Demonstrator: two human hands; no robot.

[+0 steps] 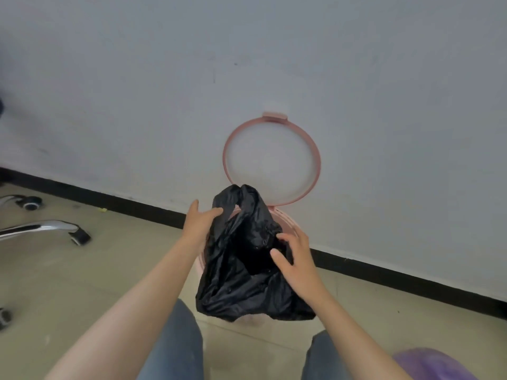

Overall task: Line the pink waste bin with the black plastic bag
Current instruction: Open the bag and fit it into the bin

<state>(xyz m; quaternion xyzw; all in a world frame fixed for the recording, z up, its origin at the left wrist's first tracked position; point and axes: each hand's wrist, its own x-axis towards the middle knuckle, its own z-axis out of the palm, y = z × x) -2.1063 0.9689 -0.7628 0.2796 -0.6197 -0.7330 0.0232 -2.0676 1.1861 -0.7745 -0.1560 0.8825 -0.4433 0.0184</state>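
The pink waste bin (288, 222) stands on the floor against the wall, mostly covered by the black plastic bag (241, 275). Its pink retaining ring (315, 160) is flipped up and leans on the wall. The bag is crumpled and draped over the bin's mouth, with one handle loop sticking up at the back. My left hand (200, 220) grips the bag's left edge near that loop. My right hand (297, 259) holds the bag's right side, fingers curled into the opening.
Chrome chair legs with castors (49, 229) lie on the tiled floor at the left. A purple bag (430, 363) shows at the bottom right corner. My knees in jeans (175, 344) are just in front of the bin. A black skirting strip runs along the wall.
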